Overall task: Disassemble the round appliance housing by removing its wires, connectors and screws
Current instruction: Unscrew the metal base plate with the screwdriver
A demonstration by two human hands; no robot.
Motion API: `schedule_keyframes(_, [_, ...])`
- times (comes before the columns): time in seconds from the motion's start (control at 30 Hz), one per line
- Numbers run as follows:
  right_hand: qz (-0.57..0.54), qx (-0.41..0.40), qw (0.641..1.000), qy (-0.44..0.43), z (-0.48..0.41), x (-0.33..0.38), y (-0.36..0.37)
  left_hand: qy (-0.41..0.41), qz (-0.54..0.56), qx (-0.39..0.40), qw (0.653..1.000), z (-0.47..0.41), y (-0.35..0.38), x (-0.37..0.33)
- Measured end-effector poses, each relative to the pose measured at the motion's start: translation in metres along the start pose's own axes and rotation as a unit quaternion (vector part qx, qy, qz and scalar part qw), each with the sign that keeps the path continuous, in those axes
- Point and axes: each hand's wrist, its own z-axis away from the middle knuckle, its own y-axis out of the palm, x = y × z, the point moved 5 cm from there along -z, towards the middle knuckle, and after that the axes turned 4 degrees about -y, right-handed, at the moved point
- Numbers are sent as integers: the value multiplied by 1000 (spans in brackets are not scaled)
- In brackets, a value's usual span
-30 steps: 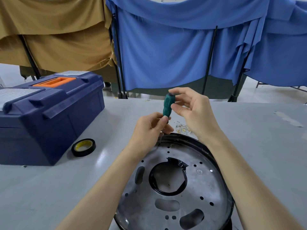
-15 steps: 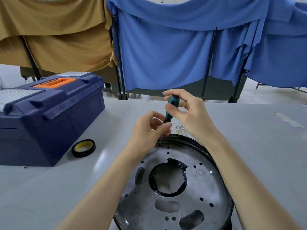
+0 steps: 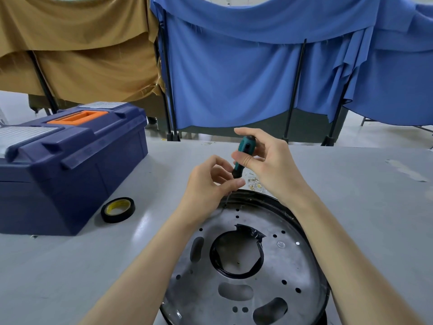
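Since a second ago the right hand (image 3: pixel 269 167) has rolled the green screwdriver (image 3: pixel 245 146) in its fingers, so the thumb now lies across the front of the handle instead of just touching its side, and the left hand's (image 3: pixel 208 186) thumb has slid out flat beneath the handle. To do this well, I judge the shaft should stay square to the screw with steady downward pressure while the right fingers twirl, so the tip does not cam out. The right thumb and fingertips pinch the handle; the left thumb and curled fingers close lightly round the lower end of the tool, steadying it. The tip meets the far edge of the round housing (image 3: pixel 293 261), which lies flat on the grey table (image 3: pixel 58 266) under both forearms. Small brass connectors (image 3: pixel 254 183) lie just beyond its rim; a tape roll (image 3: pixel 117 210) and blue toolbox (image 3: pixel 75 174) sit to the left.
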Motion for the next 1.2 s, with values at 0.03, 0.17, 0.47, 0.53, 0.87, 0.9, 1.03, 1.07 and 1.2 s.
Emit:
schedule_keyframes(0.03, [-4,-8,1000,3,0,-1,-1,1,-1,2,1000,0,0,1])
schedule_keyframes(0.17, [-59,-61,996,-28,-1,3,-10,-1,-59,-37,998,-2,-4,5])
schedule_keyframes(0.47, [37,-89,993,-67,-2,12,-38,-28,-135,-54,989,-1,-6,5])
schedule_keyframes(0.53, [91,-11,995,-28,-2,4,-29,-28,-135,-49,989,-2,-5,6])
schedule_keyframes(0.87, [309,283,894,157,14,-35,3,-8,-282,-31,959,-5,-3,1])
schedule_keyframes(0.9, [307,298,887,173,17,-37,3,-4,-328,-29,944,-4,-4,-1])
schedule_keyframes(1.03, [307,321,874,199,22,-41,3,15,-437,11,899,-4,-1,-6])
schedule_keyframes(1.07, [307,322,873,201,22,-41,3,16,-451,26,892,-4,0,-5])
schedule_keyframes(1.2, [312,330,868,201,22,-40,2,29,-506,75,859,-4,7,-5])
